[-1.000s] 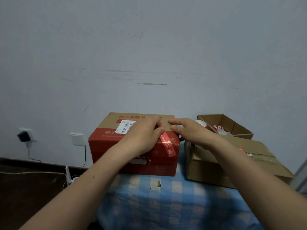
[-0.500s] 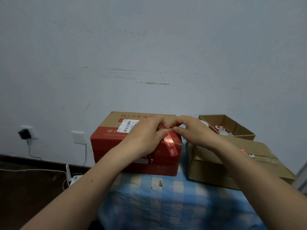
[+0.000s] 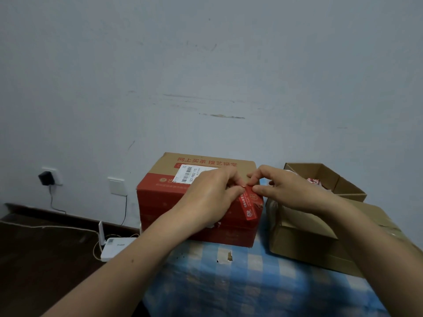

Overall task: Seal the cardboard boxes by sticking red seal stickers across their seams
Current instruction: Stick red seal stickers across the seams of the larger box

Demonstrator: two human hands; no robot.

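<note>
A red and brown cardboard box [image 3: 174,202] with a white shipping label stands on the blue checked tablecloth [image 3: 240,277]. A red seal sticker [image 3: 248,205] hangs down over the box's upper right front edge. My left hand [image 3: 212,197] rests on the box top, its fingertips pinching the sticker's upper end. My right hand [image 3: 281,191] pinches the same end from the right. Both hands meet at the box's top right corner. The seam under the hands is hidden.
A plain brown box [image 3: 320,239] stands to the right, with a smaller open box [image 3: 338,181] holding red stickers behind it. On the dark floor at left lies a white router [image 3: 114,248]. A wall socket with a plug [image 3: 47,178] and cables are on the wall.
My right hand's fingers have curled from flat on the box top into a pinch on the sticker's upper end, next to my left fingertips. The boxes have stayed in place.
</note>
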